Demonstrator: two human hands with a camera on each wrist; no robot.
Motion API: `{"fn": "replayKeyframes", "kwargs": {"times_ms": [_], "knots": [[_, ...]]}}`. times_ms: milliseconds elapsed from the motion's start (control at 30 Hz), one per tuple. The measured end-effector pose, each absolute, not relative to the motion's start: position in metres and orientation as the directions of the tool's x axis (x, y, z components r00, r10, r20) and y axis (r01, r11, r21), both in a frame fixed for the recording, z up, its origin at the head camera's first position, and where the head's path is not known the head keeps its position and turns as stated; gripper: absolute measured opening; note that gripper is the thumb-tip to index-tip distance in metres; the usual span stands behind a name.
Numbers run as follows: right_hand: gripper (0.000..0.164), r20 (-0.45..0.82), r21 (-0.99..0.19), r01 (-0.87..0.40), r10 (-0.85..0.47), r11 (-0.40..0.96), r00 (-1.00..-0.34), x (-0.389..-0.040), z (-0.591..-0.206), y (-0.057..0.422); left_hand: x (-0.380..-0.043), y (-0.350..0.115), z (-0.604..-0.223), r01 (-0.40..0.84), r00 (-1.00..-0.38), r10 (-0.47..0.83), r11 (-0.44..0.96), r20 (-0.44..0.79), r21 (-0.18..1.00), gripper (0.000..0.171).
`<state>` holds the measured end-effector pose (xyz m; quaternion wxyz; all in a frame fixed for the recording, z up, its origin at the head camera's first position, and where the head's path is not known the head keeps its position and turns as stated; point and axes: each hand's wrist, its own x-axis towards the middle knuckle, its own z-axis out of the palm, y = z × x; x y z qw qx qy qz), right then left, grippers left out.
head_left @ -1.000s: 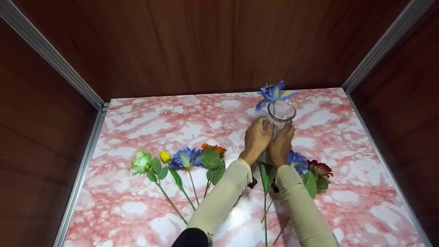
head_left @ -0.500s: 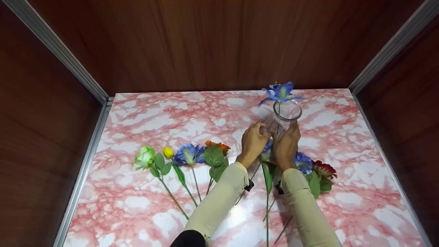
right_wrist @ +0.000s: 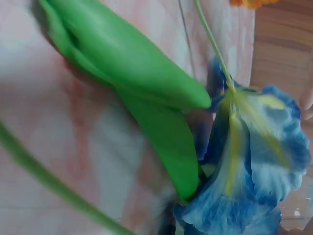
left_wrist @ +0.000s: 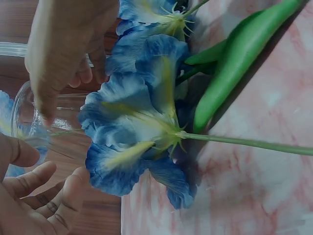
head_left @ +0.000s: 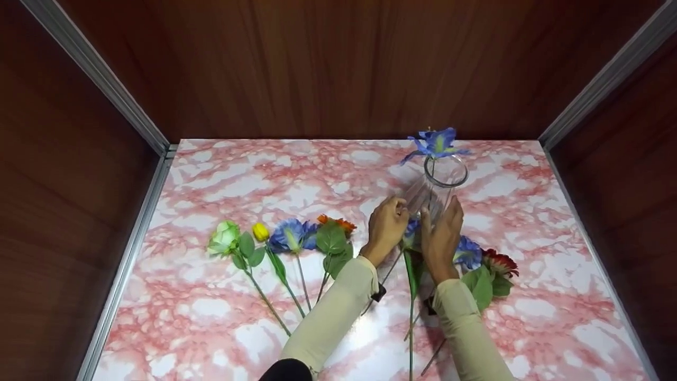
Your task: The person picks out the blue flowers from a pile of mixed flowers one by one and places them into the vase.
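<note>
A clear glass vase point(head_left: 418, 197) with a round rim stands toward the back right, one blue iris point(head_left: 438, 142) rising from it. Beside the vase, on its left, my left hand point(head_left: 387, 227) has loosely bent fingers; in the left wrist view these fingers point(left_wrist: 58, 205) are apart from the glass. My right hand point(head_left: 442, 235) is at the vase's near side, fingers extended and thumb spread; whether it touches the glass is unclear. Below the hands lies another blue iris point(head_left: 411, 233), large in the left wrist view, with a long green leaf point(right_wrist: 127, 54) close by in the right wrist view.
At left lie a pale green rose point(head_left: 223, 238), a yellow tulip point(head_left: 260, 232), a blue flower point(head_left: 288, 236) and an orange flower point(head_left: 338, 224). Right of my right arm lie another blue flower point(head_left: 467, 253) and a dark red flower point(head_left: 500, 263). Brown panels point(head_left: 317, 69) enclose the marbled table.
Both hands have loosened from around the vase and drawn back a little toward me; the left has shifted away from the glass. The vase and its iris stay standing.
</note>
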<state>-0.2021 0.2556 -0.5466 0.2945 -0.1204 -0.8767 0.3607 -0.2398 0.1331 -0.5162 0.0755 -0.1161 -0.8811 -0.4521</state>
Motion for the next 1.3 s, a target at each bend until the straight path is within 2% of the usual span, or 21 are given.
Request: {"fn": "replayKeyframes", "kwargs": {"times_ms": [367,833,1300], "knots": [[0.071,0.470,-0.717,-0.059,0.420,0.695,-0.776,-0.168,-0.552,0.234,-0.224,0.125,-0.528,0.266,-0.964,0.137,0.565,0.229,0.781,0.020],[0.077,0.396,-0.728,-0.005,0.415,0.685,-0.820,-0.135,-0.565,0.224,-0.206,0.116,-0.546,0.255,-0.967,0.156,0.554,0.203,0.793,0.019],[0.072,0.365,-0.745,0.015,0.427,0.667,-0.827,-0.120,-0.581,0.213,-0.187,0.112,-0.562,0.190,-0.980,0.148,0.520,0.131,0.833,0.018]]}}
